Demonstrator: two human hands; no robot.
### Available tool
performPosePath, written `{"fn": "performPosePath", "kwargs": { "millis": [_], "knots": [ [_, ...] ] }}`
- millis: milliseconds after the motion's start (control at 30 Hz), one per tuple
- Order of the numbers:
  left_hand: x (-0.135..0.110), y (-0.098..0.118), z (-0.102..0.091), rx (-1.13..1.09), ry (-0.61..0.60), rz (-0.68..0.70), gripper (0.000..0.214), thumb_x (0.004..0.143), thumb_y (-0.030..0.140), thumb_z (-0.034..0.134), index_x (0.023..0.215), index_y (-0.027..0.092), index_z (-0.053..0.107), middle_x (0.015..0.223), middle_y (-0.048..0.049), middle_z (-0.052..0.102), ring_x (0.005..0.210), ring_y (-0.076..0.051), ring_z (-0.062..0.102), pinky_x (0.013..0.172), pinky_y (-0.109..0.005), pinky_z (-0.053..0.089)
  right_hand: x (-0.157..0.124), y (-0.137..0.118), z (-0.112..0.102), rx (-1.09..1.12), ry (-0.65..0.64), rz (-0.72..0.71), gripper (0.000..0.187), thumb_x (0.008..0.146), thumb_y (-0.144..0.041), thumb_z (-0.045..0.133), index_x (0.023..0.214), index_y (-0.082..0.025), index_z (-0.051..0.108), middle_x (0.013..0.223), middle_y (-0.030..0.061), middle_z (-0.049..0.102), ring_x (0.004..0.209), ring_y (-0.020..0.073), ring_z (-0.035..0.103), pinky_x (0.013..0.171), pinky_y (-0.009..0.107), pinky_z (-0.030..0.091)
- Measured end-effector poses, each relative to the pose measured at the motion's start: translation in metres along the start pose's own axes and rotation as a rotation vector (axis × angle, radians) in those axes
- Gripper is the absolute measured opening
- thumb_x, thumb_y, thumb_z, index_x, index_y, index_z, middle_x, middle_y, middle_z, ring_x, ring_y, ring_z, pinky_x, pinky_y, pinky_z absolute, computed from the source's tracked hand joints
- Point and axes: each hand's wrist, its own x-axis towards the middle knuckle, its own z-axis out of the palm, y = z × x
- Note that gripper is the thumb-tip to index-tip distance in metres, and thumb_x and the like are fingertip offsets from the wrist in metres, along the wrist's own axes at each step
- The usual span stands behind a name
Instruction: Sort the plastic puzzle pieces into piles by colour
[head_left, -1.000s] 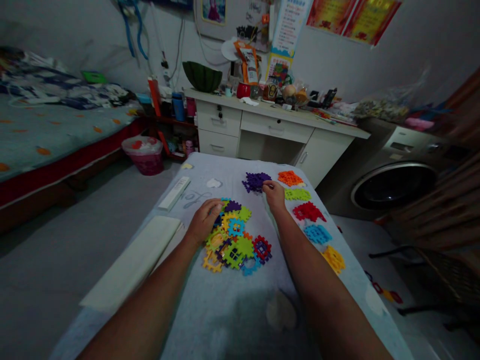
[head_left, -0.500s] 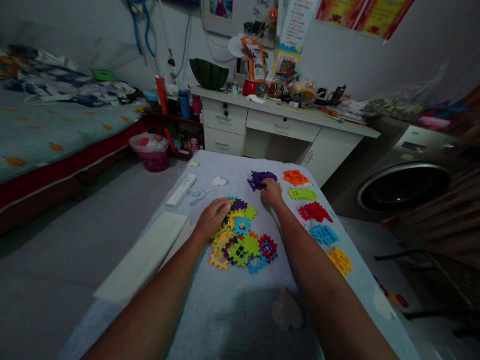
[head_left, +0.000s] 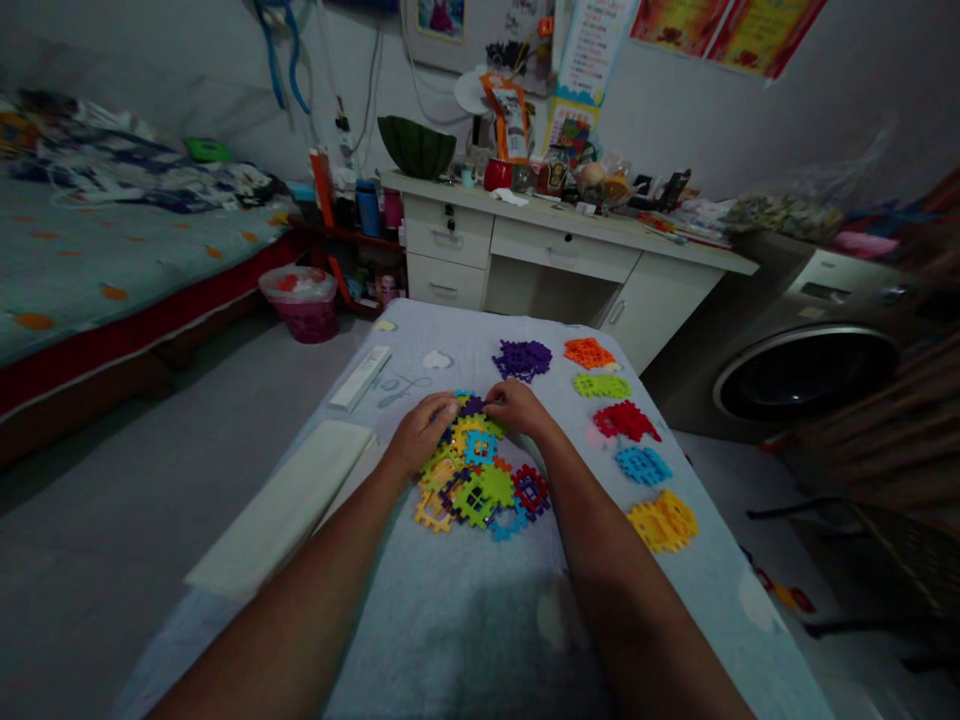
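A mixed pile of plastic interlocking blocks (head_left: 480, 480) in several colours lies on the cloth-covered table (head_left: 450, 620). My left hand (head_left: 424, 432) rests at the pile's upper left edge, fingers curled together; what is under the fingertips is hidden. At the pile's top, my right hand (head_left: 517, 408) pinches the edge of a purple interlocking block (head_left: 474, 405). Beyond that hand sits a heap of purple blocks (head_left: 523, 359). Down the right side run separate groups of orange blocks (head_left: 589, 352), lime green blocks (head_left: 602, 386), red blocks (head_left: 627, 421), blue blocks (head_left: 643, 466) and yellow blocks (head_left: 664, 521).
Along the table's left side lie a long white box (head_left: 361, 378) and a folded pale cloth (head_left: 289, 505). A cluttered white desk (head_left: 562, 248) stands behind, with a washing machine (head_left: 802, 350) at right. A bed (head_left: 127, 270) and a pink bin (head_left: 304, 310) are at left.
My right hand has moved from the purple heap down and left to the mixed pile, where it pinches a purple block. My left hand has stayed at the pile's edge.
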Motion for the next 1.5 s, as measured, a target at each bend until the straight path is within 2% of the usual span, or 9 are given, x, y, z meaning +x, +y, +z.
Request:
{"fn": "performPosePath", "kwargs": {
  "millis": [100,300,400,500,700,967,1133,1267,1500],
  "knots": [
    [0.0,0.0,0.0,0.02,0.0,-0.001,0.046,0.091,0.054,0.045,0.103,0.018,0.071,0.125,-0.0103,0.065,0.121,-0.025,0.057,0.11,-0.042,0.039,-0.001,0.004,0.0,0.179,0.024,0.026,0.012,0.068,-0.02,0.074,0.077,-0.017,0.067,0.077,-0.0004,0.063,0.074,0.0136,0.054,0.069,0.025,0.039],
    [0.0,0.002,-0.001,0.045,-0.03,0.002,0.044,0.092,0.053,0.045,0.103,0.019,0.07,0.119,-0.009,0.068,0.119,-0.025,0.058,0.109,-0.042,0.04,-0.004,0.015,0.002,0.691,-0.011,0.131,0.021,0.062,-0.026,0.073,0.072,-0.018,0.057,0.061,-0.007,0.054,0.057,0.0095,0.048,0.055,0.022,0.035],
    [0.0,0.001,-0.001,0.057,-0.038,0.005,0.043,0.091,0.053,0.045,0.103,0.02,0.07,0.118,-0.0087,0.069,0.116,-0.025,0.059,0.107,-0.042,0.041,-0.004,0.022,0.002,0.893,0.072,0.182,0.028,0.06,-0.031,0.075,0.073,-0.019,0.053,0.057,-0.0081,0.053,0.052,0.0084,0.048,0.051,0.021,0.036],
    [0.0,-0.001,-0.001,0.067,-0.05,0.008,0.042,0.091,0.053,0.045,0.102,0.02,0.07,0.115,-0.0079,0.07,0.114,-0.024,0.061,0.106,-0.042,0.043,-0.002,0.029,0.0,1.011,0.213,0.271,0.033,0.059,-0.033,0.074,0.077,-0.021,0.05,0.057,-0.0085,0.053,0.05,0.0092,0.053,0.046,0.019,0.037],
    [0.0,0.001,0.0,0.077,-0.049,0.029,0.042,0.091,0.053,0.045,0.101,0.02,0.07,0.115,-0.0077,0.07,0.116,-0.025,0.061,0.105,-0.041,0.044,0.005,0.044,0.004,1.111,0.478,0.389,0.029,0.061,-0.026,0.068,0.079,-0.022,0.046,0.06,-0.0083,0.053,0.053,0.0103,0.06,0.045,0.018,0.043],
    [0.0,0.002,0.0,0.076,-0.065,0.042,0.039,0.092,0.051,0.046,0.1,0.021,0.069,0.112,-0.0072,0.07,0.114,-0.025,0.061,0.104,-0.04,0.044,0.019,0.057,0.008,1.166,0.664,0.425,0.022,0.063,-0.017,0.066,0.08,-0.02,0.051,0.067,-0.0054,0.056,0.061,0.0103,0.063,0.054,0.02,0.05],
    [0.0,0.001,0.0,0.074,-0.06,0.054,0.038,0.091,0.05,0.047,0.099,0.021,0.07,0.112,-0.0071,0.07,0.113,-0.025,0.061,0.103,-0.04,0.045,0.022,0.062,0.006,1.263,0.665,0.399,0.027,0.062,-0.015,0.068,0.086,-0.02,0.056,0.074,-0.003,0.058,0.073,0.0128,0.067,0.064,0.023,0.055],
    [0.0,0.003,0.0,0.078,-0.064,0.05,0.039,0.091,0.051,0.046,0.098,0.021,0.07,0.111,-0.0069,0.071,0.112,-0.025,0.062,0.103,-0.04,0.046,0.023,0.066,0.005,1.295,0.633,0.394,0.036,0.059,-0.014,0.068,0.094,-0.02,0.058,0.088,0.0005,0.063,0.081,0.0135,0.068,0.067,0.024,0.055],
    [-0.001,0.004,-0.001,0.062,-0.05,0.033,0.04,0.091,0.052,0.046,0.099,0.021,0.07,0.114,-0.0073,0.07,0.115,-0.025,0.06,0.106,-0.042,0.044,0.019,0.072,0.001,1.019,0.553,0.433,0.044,0.061,-0.017,0.06,0.105,-0.02,0.061,0.1,0.0062,0.069,0.087,0.0161,0.066,0.073,0.028,0.054]
  ]
}}
